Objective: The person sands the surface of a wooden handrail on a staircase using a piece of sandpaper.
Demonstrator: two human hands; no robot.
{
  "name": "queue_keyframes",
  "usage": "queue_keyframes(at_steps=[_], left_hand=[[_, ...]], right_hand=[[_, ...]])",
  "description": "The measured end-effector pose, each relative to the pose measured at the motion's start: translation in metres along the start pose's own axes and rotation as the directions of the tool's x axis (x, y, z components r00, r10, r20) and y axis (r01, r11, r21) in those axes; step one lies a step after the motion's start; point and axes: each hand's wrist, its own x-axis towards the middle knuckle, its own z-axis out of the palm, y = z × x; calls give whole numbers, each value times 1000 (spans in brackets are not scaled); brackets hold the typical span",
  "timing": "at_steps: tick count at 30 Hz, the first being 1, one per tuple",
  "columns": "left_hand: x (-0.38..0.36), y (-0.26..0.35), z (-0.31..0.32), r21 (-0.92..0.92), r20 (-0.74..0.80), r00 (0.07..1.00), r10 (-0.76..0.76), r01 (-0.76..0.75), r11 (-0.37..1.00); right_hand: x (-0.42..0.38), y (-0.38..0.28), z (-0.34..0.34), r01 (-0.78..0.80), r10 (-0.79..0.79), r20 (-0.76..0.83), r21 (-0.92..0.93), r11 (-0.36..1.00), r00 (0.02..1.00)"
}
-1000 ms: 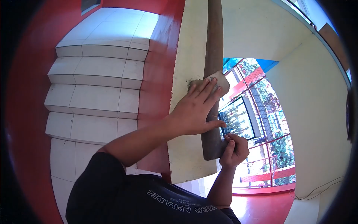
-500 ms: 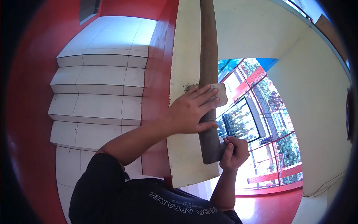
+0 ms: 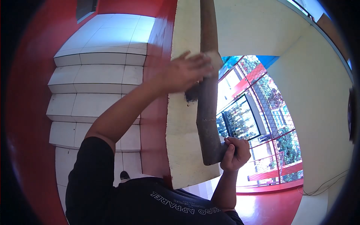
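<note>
A brown, dull-surfaced handrail (image 3: 208,101) runs up along the top of a low cream wall. My left hand (image 3: 187,71) lies across its upper part, blurred by motion, fingers stretched to the right. Under the fingers it presses a pale folded sheet that looks like sandpaper (image 3: 215,60) onto the rail. At the rail's lower bend, my right hand (image 3: 236,153) is closed around the short end stub (image 3: 223,148). A dark bracket (image 3: 192,93) joins the rail to the wall below my left hand.
White tiled steps (image 3: 97,73) rise on the left beside a red wall (image 3: 33,93). The cream wall top (image 3: 183,146) lies beneath the rail. A window with a red metal grille (image 3: 277,138) is on the right. Loose wires (image 3: 318,191) hang at lower right.
My left hand has slid up the rail with the pale sheet, uncovering the bracket and middle stretch. My right hand keeps its hold on the end stub. A dark shoe now shows near the steps.
</note>
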Motion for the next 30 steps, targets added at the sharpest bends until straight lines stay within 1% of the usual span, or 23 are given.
queue_keyframes(at_steps=[3, 6, 8, 9, 10, 11, 12, 13, 16, 17, 20, 21, 23, 24, 26, 27, 30], left_hand=[[-4, -12, 21, -15, -107, 990, 89, -92, 996], [-11, 3, 20, -166, -129, 958, 256, -275, 947], [12, -19, 28, -96, -215, 976, 28, -49, 994], [17, -24, 31, -71, -260, 961, -92, 76, 995], [13, -19, 34, -114, -228, 973, 29, -57, 992], [10, -14, 36, -153, -211, 965, 155, -189, 970], [11, -10, 35, -189, -203, 938, 281, -320, 928], [10, -9, 30, -286, -132, 954, 270, -297, 911], [36, -43, 31, -124, -197, 980, 20, -45, 991], [38, -54, 33, -228, -204, 978, -33, -15, 973], [22, -34, 35, -292, -139, 970, 198, -231, 928], [30, -44, 34, -259, -166, 980, 106, -147, 955], [38, -61, 38, -224, -207, 973, -98, 50, 973], [34, -54, 40, -210, -206, 977, -54, 10, 978], [26, -36, 42, -168, -217, 975, 40, -78, 983], [18, -25, 40, -304, -164, 981, 100, -147, 941], [35, -37, 45, -148, -245, 968, -50, 13, 989]], right_hand=[[-3, 1, 0, 3, -3, 3, 3, 1000, 1000], [0, 4, 1, 39, -39, -19, 0, 999, 999], [-2, 2, 0, 23, -23, -17, 2, 1000, 1000], [-2, 1, -1, 3, -3, -5, 5, 1000, 1000], [-2, 0, -1, -12, 12, 1, 9, 1000, 1000], [-3, 1, -1, -9, 9, -8, 12, 1000, 1000], [-1, 3, 0, 7, -6, -7, 13, 1000, 1000], [-1, 3, 0, 17, -17, -8, 13, 1000, 1000], [-2, 3, -1, -12, 12, -4, 13, 1000, 1000], [-4, 2, -1, -28, 28, -1, 15, 999, 1000], [-3, 1, 0, -3, 3, -6, -3, 1000, 1000], [-3, 2, -1, 10, -10, 1, 13, 1000, 1000], [-4, 2, 1, -43, 43, -7, 27, 999, 999], [-6, 1, 0, -68, 68, -1, 36, 997, 998], [-6, 2, -1, -50, 50, 3, 28, 998, 999], [-7, 3, -1, -34, 34, -2, 28, 999, 999], [-5, 2, 2, -38, 38, -8, 18, 999, 999]])
